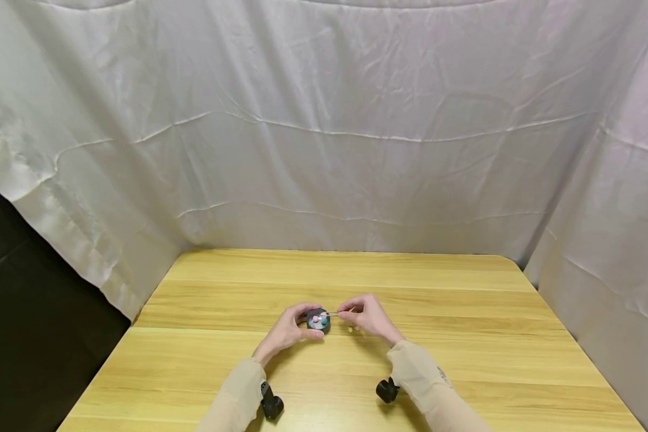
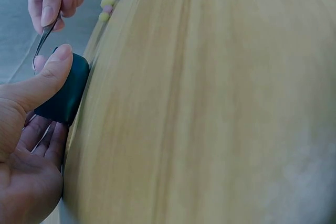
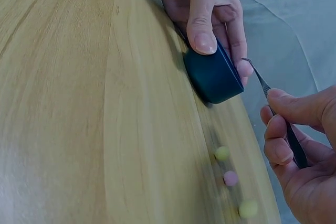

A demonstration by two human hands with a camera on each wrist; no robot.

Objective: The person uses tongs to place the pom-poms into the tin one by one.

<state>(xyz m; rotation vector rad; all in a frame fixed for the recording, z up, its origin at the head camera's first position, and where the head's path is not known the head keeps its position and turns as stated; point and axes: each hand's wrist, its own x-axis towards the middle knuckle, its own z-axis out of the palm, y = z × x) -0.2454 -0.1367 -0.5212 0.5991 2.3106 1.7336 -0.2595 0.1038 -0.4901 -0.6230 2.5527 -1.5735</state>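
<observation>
My left hand grips a small dark round container on the wooden table, its thumb against the near side and its fingers round the far side. Seen from above, a pink ball and a teal ball show within the container's rim. In my right hand are slim metal tweezers, pinched between thumb and fingers. Their bent tips are at a pale pink ball by the container's open top. Two yellow balls, one nearer the container and another farther off, lie with a pink ball between them.
Light wood grain covers the table, whose far edge meets a hanging pale curtain. More curtain hangs along the right side. Black wrist cameras sit on both forearms, close over the tabletop.
</observation>
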